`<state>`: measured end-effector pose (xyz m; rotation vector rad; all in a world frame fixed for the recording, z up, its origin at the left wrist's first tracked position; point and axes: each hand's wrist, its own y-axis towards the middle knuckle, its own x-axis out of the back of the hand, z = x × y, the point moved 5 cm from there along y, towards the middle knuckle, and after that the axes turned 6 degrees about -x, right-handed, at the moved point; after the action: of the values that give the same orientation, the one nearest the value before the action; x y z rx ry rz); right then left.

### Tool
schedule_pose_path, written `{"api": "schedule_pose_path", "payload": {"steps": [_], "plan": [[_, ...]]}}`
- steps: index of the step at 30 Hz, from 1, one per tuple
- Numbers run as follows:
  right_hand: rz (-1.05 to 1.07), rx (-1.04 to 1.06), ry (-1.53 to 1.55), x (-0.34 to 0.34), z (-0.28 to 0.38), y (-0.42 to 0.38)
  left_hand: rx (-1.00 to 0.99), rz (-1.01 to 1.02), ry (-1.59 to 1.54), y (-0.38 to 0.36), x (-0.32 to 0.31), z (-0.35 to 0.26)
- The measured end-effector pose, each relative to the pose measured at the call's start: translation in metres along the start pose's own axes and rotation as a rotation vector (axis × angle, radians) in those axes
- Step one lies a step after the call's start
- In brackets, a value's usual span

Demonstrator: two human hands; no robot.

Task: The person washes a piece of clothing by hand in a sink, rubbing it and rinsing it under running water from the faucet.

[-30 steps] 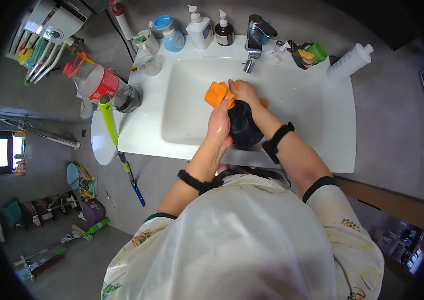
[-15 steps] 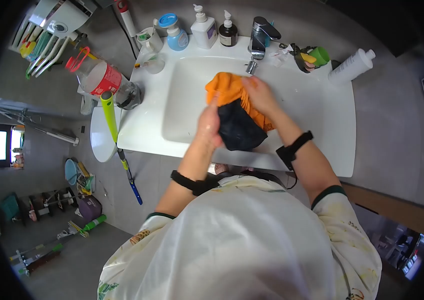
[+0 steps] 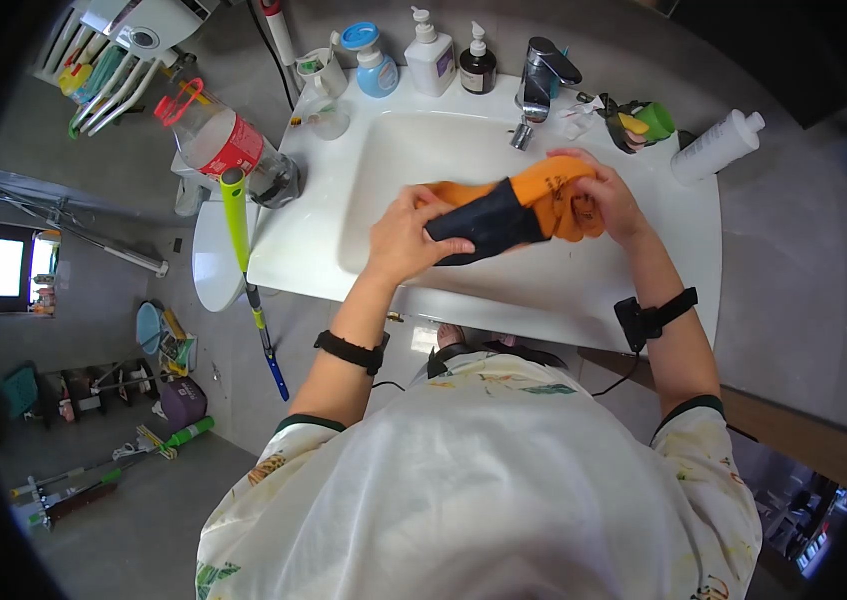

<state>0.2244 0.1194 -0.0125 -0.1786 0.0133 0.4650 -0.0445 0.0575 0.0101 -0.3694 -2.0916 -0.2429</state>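
cloth (image 3: 504,215) in orange and black is held over the white basin (image 3: 369,150), stretched crosswise between 2 hands. its orange part, at the right, bunches into soft, rounded folds and carries small dark marks; the black part forms a smoother, flatter band with a nearly straight edge where the 2 colours meet, and more orange shows behind it. the left hand (image 3: 406,240) has its grip pinching the black end, thumb laid across the front. the right hand (image 3: 616,198) has its grip pinching the orange end, fingers hiding some of the folds.

the basin is glossy, with rounded inner corners. behind the cloth stands a shiny metal tap (image 3: 539,78). left of it come a dark pump bottle (image 3: 478,70), a white pump bottle (image 3: 431,65) and a blue bottle (image 3: 378,76); right of it, crumpled white tissue (image 3: 579,120), a green cup (image 3: 656,121) and a tall white bottle (image 3: 716,148). beyond the basin's left edge, a green-handled pole (image 3: 236,215) partly covers a clear, red-labelled bottle (image 3: 229,145).
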Motion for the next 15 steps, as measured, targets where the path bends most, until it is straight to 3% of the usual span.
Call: {"api": "schedule_pose_path", "payload": {"steps": [2, 4, 5, 6, 8, 9, 11, 12, 13, 14, 15], "plan": [[-0.022, 0.057, 0.471, -0.013, 0.028, -0.002, -0.030, -0.026, -0.089, 0.007, -0.011, 0.001], [-0.113, 0.116, 0.567, -0.020, 0.021, 0.003, 0.160, -0.014, -1.113, 0.011, -0.034, 0.005], [-0.128, 0.156, 0.585, -0.034, 0.026, 0.001, 0.239, -0.016, -1.356, 0.014, -0.048, 0.012], [-0.177, 0.234, 0.460, -0.054, 0.028, -0.001, 0.235, -0.019, -1.356, 0.019, -0.054, 0.008], [-0.321, 0.473, 0.020, -0.113, 0.026, -0.015, 0.425, -0.289, -1.923, 0.023, -0.068, 0.006], [-0.386, 0.484, -0.097, -0.135, 0.020, -0.016, 0.412, -0.103, -2.158, 0.018, -0.076, 0.006], [-0.534, 0.148, -0.323, -0.126, 0.006, 0.008, 0.344, -0.256, -2.043, 0.024, -0.099, -0.004], [-0.595, -0.026, -0.433, -0.115, -0.002, 0.020, 0.630, -0.353, -1.891, 0.016, -0.091, -0.029], [-0.652, -0.196, -0.538, -0.102, -0.009, 0.035, 0.656, -0.278, -1.956, 0.015, -0.086, -0.044], [-0.629, -0.227, -0.261, -0.074, -0.023, 0.053, 0.582, -0.225, -1.794, 0.014, -0.097, -0.041], [-0.669, -0.150, -0.314, -0.077, -0.017, 0.051, 0.567, -0.242, -1.805, 0.015, -0.093, -0.042]]}}
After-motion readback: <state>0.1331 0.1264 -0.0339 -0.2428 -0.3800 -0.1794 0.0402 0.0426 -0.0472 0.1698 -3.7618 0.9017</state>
